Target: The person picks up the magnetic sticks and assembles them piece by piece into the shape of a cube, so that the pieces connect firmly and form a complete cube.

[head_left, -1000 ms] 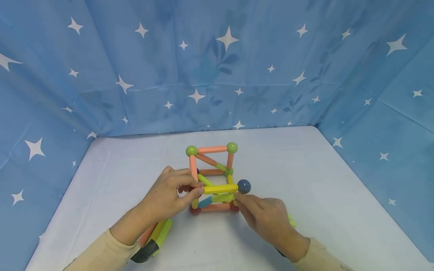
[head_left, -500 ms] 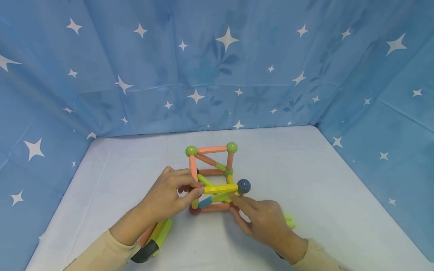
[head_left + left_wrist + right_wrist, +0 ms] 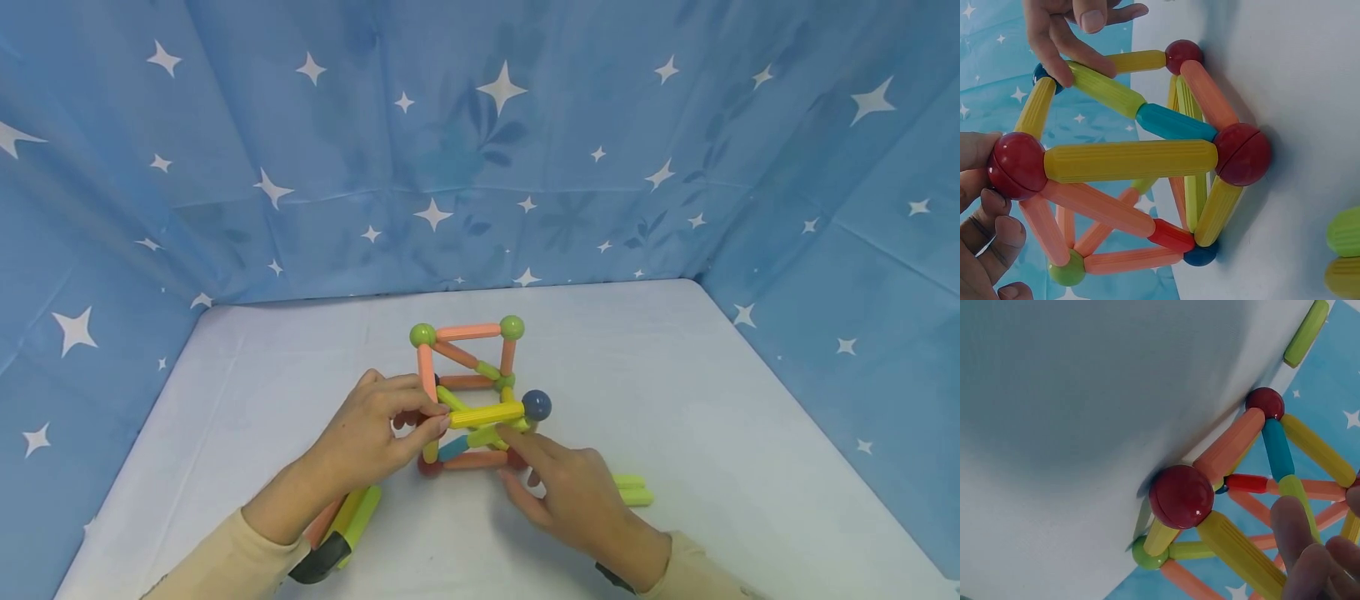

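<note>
Frame [image 3: 468, 382] of rods and balls stands on the desk [image 3: 712, 375], about midway between left and right edges, well in from the far edge. Left hand [image 3: 382, 417] clamped: thumb and fingers pinch the upper red ball [image 3: 1016, 165] at the frame's near-left corner. Yellow rod [image 3: 486, 415] runs from there to the blue ball [image 3: 536, 405]. Below it a slanting pair, green rod [image 3: 1107, 90] end to end with blue rod [image 3: 1175, 122], the latter meeting the lower red ball [image 3: 1243, 154]. Right hand [image 3: 573, 492]: thumb and forefinger apart, fingertips touching the green rod; cannot tell whether its upper end meets the blue ball. Toward the far edge, two green balls [image 3: 512, 327], orange rod [image 3: 468, 332] between. Loose rods [image 3: 347, 512] with a black piece [image 3: 322, 558] lie by the left forearm; two loose green rods [image 3: 633, 492] lie beside the right hand, toward the right edge.
</note>
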The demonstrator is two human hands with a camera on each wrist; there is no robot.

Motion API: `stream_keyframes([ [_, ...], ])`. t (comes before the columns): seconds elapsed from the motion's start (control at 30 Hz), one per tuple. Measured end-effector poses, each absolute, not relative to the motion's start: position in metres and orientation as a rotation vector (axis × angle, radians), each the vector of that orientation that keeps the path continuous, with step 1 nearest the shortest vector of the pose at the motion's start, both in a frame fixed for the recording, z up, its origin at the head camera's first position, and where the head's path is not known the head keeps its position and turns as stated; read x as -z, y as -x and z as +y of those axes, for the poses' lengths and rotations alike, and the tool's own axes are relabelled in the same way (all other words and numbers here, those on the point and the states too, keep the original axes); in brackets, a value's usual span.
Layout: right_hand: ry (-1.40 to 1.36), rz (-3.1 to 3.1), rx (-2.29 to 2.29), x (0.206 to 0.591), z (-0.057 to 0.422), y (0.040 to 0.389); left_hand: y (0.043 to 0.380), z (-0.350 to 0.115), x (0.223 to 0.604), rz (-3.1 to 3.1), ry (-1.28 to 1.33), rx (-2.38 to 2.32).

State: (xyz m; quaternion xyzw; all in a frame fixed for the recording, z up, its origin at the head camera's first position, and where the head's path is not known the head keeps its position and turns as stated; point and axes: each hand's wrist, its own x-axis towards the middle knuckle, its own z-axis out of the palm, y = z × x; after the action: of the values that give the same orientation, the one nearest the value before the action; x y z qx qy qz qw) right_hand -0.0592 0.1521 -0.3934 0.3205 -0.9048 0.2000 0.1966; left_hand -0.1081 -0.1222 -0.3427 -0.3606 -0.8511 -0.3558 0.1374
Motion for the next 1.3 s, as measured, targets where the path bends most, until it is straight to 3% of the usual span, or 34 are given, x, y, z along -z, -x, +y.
stream_keyframes([
  [0.7, -0.440, -2.516, -1.215, 0.394, 0.175, 0.074, 0.107, -0.123, 0.342, -2.475, 1.042, 1.043],
  [0.97, -0.581, -2.660, -1.481, 0.391, 0.183, 0.093, 0.107, -0.123, 0.341, -2.482, 1.041, 1.036],
  [1.3, -0.562, -2.621, -1.541, 0.392, 0.184, 0.099, 0.108, -0.125, 0.350, -2.415, 1.048, 1.064],
])
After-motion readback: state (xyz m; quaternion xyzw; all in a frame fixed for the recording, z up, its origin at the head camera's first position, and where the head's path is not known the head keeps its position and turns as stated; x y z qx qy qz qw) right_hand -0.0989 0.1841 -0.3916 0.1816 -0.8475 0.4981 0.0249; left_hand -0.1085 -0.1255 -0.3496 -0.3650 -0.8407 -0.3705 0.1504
